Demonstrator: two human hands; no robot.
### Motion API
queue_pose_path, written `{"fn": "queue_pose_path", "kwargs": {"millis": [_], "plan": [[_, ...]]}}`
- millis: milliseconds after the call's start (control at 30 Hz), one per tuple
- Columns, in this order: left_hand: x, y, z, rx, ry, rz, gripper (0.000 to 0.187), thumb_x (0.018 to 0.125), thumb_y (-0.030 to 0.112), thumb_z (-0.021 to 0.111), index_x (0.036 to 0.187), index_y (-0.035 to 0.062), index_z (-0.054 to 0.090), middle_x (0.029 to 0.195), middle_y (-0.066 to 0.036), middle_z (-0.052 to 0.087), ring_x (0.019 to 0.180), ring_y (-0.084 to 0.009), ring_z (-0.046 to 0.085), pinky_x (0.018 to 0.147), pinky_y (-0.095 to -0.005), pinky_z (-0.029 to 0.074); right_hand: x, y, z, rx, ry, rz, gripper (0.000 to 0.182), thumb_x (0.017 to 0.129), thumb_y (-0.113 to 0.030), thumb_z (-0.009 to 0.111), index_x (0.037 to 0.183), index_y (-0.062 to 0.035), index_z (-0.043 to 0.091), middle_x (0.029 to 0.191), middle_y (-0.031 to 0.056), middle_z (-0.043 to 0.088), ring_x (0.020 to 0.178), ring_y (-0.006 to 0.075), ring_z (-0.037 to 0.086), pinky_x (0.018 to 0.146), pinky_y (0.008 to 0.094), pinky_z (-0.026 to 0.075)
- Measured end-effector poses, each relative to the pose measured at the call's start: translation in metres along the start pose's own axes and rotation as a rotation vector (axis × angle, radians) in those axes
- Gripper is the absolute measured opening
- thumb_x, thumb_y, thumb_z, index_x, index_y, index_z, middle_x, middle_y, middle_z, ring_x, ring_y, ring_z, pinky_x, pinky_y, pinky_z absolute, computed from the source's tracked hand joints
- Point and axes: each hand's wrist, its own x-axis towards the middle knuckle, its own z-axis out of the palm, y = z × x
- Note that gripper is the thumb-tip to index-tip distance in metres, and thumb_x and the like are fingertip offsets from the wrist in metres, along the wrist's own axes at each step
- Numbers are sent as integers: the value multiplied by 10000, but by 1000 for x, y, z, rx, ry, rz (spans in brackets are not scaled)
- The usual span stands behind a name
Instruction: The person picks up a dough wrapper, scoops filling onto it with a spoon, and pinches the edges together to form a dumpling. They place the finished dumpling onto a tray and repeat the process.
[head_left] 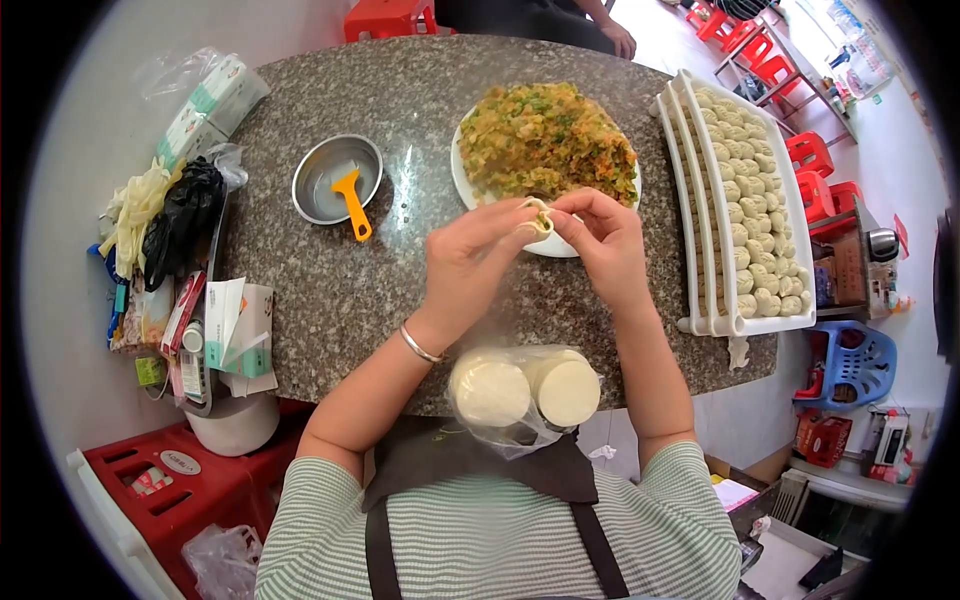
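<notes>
At the near edge of the speckled table (400,95), close to the wearer's body, I make out two stacks of round wrappers (490,393) in a clear plastic bag (505,437), probably set there for a short reach. Just beyond, the left hand (465,255) grasps a partly closed dumpling (540,216) between thumb and fingers, and the right hand (605,245) pinches its edge from the other side. I take the paired grip as a way to keep the green filling inside while the opening is narrow. Both hands are over the near rim of a white plate (550,247), where I judge crumbs would drop back onto the heaped filling (545,130).

To the left, a metal bowl (308,188) holds a yellow-handled tool (354,205), its handle over the rim, likely for easy pickup. To the right, stacked white trays (748,324) carry rows of finished dumplings (740,200), handy for the right arm. Tissue boxes (240,330) and a black bag (188,215) crowd the left side.

Farther off, I see another person's hand (621,42) across the table, red stools (388,15), and a blue chair (858,365) on the right.
</notes>
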Motion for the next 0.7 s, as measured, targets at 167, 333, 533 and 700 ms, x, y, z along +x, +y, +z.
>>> {"fn": "queue_pose_path", "kwargs": {"millis": [167,333,533,700], "plan": [[0,-3,2,-30,91,-74,183,866,41,676,1039,-2,721,1097,-146,686,1021,-191,647,880,-302,523,-5,1,10,-123,59,-199,124,906,-81,658,973,23,665,938,56,661,874,114,592,773,250,458],[-1,-5,-1,-63,3,-29,187,867,30,673,1046,15,724,1113,-140,679,1020,-174,644,872,-288,525,-5,0,5,-113,111,-114,132,842,-88,674,930,11,682,912,90,687,880,174,635,806,296,479],[0,-2,-3,-24,-82,25,203,863,18,678,1062,0,710,1106,-140,680,998,-166,655,853,-278,534,-4,-4,0,-112,-5,-75,121,827,-75,683,899,20,663,869,94,672,831,180,628,770,299,478],[-1,-2,-1,-82,-14,-163,213,869,26,683,1075,-28,677,1085,-128,686,975,-157,664,842,-272,538,-6,-2,6,-219,70,-229,104,826,-45,672,900,25,651,849,100,661,830,187,623,764,309,479]]}}
